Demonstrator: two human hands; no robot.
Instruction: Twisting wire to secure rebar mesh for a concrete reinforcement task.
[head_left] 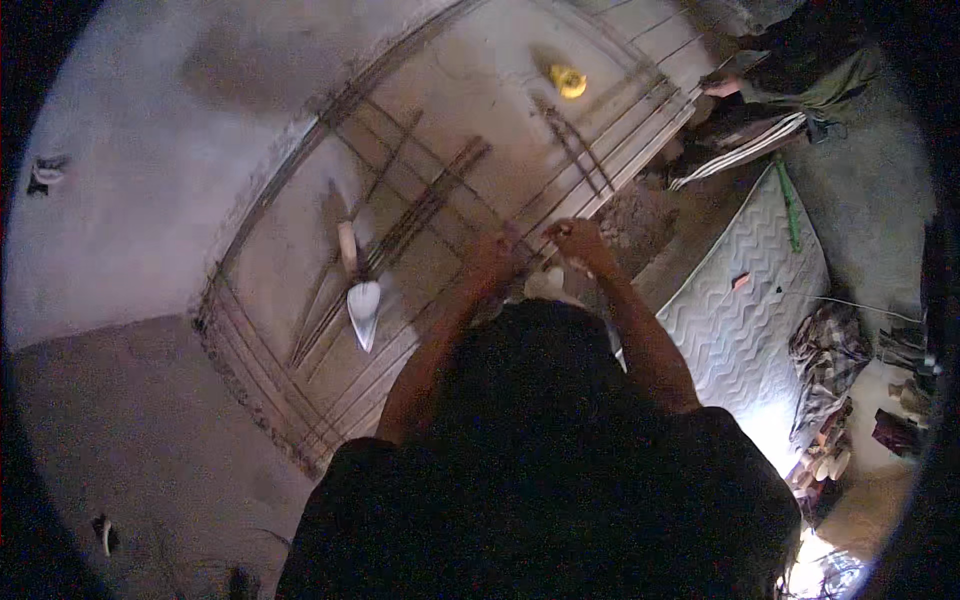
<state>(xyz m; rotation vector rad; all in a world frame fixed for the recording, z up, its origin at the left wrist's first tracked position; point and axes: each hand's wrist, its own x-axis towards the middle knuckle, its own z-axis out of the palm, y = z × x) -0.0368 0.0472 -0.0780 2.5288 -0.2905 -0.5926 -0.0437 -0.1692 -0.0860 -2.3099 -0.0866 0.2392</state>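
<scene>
My left hand [490, 258] is over the near long edge of a large rectangular grid of thin dark rods [395, 325] on the floor. Its fingers look curled in, though dimness and blur hide what they hold. Close by on the right, my right hand [580, 246] is closed at the same edge, fingers bent together around something too small to name. To the left, a trowel [364, 305] with a pale pointed blade and wooden handle lies across the grid. Beside it runs a bundle of loose rods [430, 205]. A small yellow object [568, 82] sits toward the far end.
At right, a white quilted mat [740, 285] with a zigzag pattern holds a green strip [788, 205] and a small orange piece [740, 281]. Crumpled checked cloth [828, 350] lies at its edge. Dark and striped fabric [745, 150] is at the upper right. Rubble [635, 225] lies near my right hand.
</scene>
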